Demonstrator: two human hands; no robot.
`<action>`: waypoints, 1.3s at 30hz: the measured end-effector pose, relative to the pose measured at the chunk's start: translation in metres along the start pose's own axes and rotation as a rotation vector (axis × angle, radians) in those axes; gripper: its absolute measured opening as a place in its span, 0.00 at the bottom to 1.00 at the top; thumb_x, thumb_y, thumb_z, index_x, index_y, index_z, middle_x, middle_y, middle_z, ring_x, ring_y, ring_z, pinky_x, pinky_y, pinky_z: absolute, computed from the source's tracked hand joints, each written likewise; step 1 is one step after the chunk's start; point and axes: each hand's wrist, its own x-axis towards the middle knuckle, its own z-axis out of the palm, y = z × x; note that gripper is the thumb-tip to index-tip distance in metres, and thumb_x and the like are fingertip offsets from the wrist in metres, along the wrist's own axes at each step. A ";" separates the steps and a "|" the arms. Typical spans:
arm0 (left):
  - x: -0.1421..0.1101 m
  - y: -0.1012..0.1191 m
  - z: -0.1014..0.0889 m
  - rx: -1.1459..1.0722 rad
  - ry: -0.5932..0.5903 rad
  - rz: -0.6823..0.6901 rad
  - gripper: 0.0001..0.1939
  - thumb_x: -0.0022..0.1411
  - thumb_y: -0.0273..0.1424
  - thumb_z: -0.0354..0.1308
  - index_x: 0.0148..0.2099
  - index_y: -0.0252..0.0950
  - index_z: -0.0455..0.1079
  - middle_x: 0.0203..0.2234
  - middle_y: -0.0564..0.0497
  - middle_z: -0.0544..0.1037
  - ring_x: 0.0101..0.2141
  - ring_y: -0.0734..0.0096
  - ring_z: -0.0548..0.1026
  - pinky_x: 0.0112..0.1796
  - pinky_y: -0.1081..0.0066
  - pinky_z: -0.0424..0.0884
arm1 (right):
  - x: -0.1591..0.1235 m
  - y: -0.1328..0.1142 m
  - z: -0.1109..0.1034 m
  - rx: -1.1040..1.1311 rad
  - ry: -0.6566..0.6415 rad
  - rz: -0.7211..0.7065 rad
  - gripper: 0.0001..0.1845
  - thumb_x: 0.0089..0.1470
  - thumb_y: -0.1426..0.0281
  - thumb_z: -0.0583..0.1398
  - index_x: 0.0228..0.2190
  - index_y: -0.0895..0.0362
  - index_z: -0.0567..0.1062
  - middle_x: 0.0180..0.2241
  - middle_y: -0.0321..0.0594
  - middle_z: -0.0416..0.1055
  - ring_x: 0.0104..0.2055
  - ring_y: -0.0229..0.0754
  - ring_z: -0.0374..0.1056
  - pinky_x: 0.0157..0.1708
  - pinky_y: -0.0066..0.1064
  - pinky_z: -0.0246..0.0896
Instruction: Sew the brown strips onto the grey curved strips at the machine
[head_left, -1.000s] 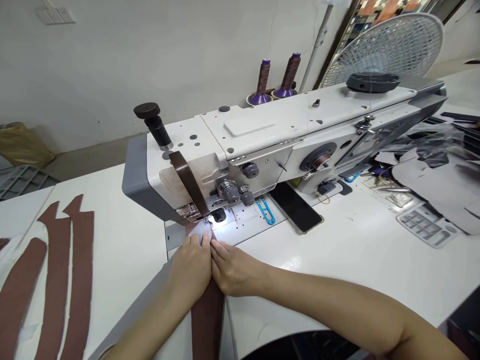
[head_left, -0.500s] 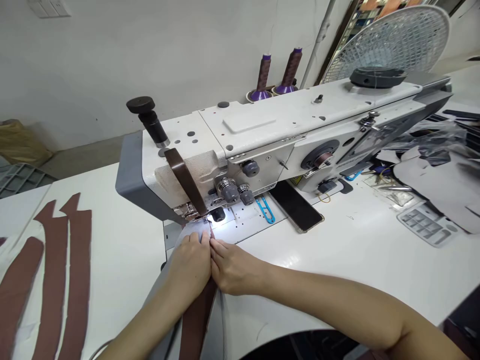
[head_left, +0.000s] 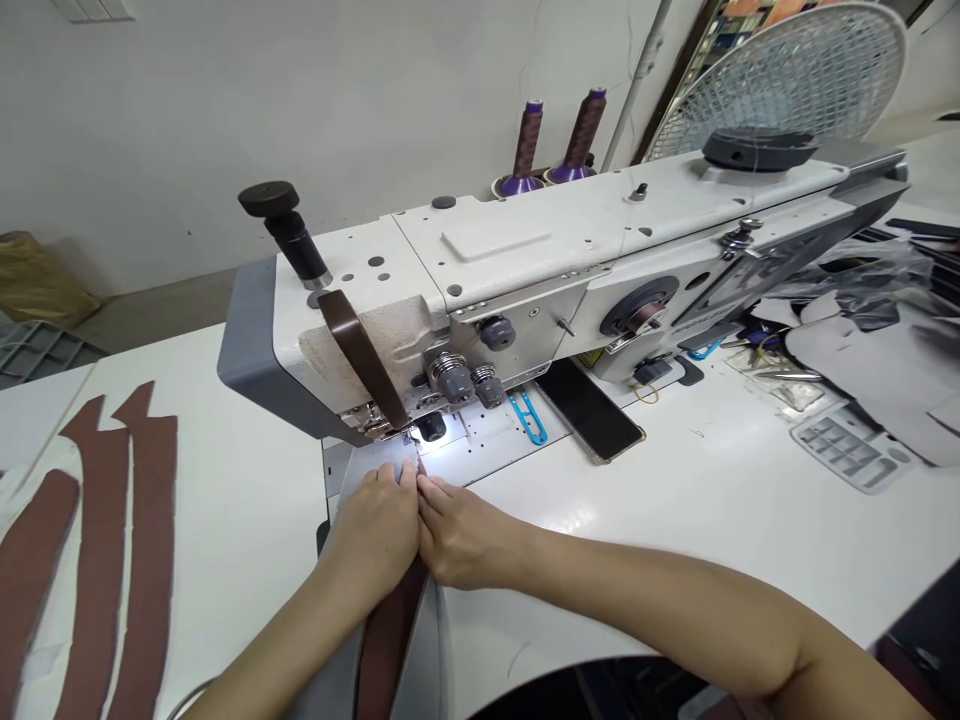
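I have the left hand [head_left: 373, 533] and right hand [head_left: 463, 535] meeting at center frame, fingers closed on the grey-faced brown strip [head_left: 386, 640], its end under the steel presser foot [head_left: 409, 436] of the white sewing machine [head_left: 510, 255].

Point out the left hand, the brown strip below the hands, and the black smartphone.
left hand [head_left: 373, 535]: head view, on the back of the hand.
brown strip [head_left: 386, 640]: head view, on the strip's middle, below the hands.
smartphone [head_left: 589, 410]: head view, on its dark face.
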 end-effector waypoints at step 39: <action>0.007 -0.001 -0.003 -0.295 -0.027 -0.072 0.26 0.61 0.17 0.43 0.61 0.28 0.61 0.44 0.40 0.72 0.45 0.61 0.71 0.48 0.66 0.65 | 0.001 -0.003 0.005 -0.062 0.046 -0.016 0.12 0.51 0.78 0.54 0.29 0.66 0.78 0.31 0.58 0.77 0.36 0.57 0.74 0.43 0.53 0.63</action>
